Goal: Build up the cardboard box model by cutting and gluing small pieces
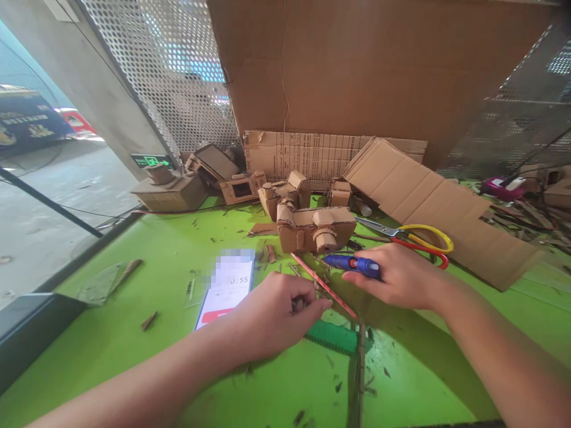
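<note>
My right hand (397,274) is closed round a blue utility knife (352,263), which points left over the green table. Just below the cardboard camera models, my left hand (285,306) is curled, thumb against fingers; whether anything is between them is hidden. Beneath its fingertips lies a green toothed plastic strip (334,337). A pink pencil-like stick (325,286) lies slanted between my hands, and a narrow cardboard strip (361,368) runs toward the front edge. The nearest cardboard camera model (297,235) sits upright behind the knife.
Scissors (386,228) with yellow and red handles lie behind my right hand. A phone (227,291) showing a timer lies left of my left hand. Large cardboard sheets (428,208) lean at the back. More cardboard models and a box (172,193) stand back left; scraps litter the table.
</note>
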`<move>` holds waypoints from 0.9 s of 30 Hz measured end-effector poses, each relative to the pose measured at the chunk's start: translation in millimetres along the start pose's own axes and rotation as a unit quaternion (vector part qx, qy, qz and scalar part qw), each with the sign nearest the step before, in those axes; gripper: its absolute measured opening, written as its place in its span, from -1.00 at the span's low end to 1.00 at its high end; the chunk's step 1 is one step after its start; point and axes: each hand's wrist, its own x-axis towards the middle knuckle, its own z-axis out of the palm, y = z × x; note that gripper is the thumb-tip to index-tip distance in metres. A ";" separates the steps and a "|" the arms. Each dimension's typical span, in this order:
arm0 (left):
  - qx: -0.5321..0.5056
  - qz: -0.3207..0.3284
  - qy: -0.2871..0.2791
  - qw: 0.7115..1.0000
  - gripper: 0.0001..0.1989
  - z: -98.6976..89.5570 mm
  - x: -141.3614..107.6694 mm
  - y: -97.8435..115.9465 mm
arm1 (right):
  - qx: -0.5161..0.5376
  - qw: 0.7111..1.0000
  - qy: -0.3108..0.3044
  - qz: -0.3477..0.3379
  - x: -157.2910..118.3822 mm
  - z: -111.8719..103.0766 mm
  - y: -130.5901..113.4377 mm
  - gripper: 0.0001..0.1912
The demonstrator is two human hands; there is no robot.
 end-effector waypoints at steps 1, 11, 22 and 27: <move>0.002 -0.004 0.001 1.000 -0.55 0.5 0.0 -0.6 | 0.005 1.000 0.007 -0.007 -0.1 -0.5 -0.2 -0.49; 0.001 -0.070 0.104 0.992 -0.69 -5.9 7.1 -4.1 | 0.097 0.993 0.030 -0.063 -3.0 -8.7 -6.2 -0.58; -0.209 -0.025 0.177 0.962 -0.88 -5.3 4.2 -11.3 | 0.140 0.951 0.236 -0.142 -2.7 1.8 -8.2 -0.77; -0.303 0.023 0.165 0.938 -0.82 -3.3 7.6 -10.1 | 0.218 0.915 0.323 -0.104 -5.5 18.2 -5.9 -0.76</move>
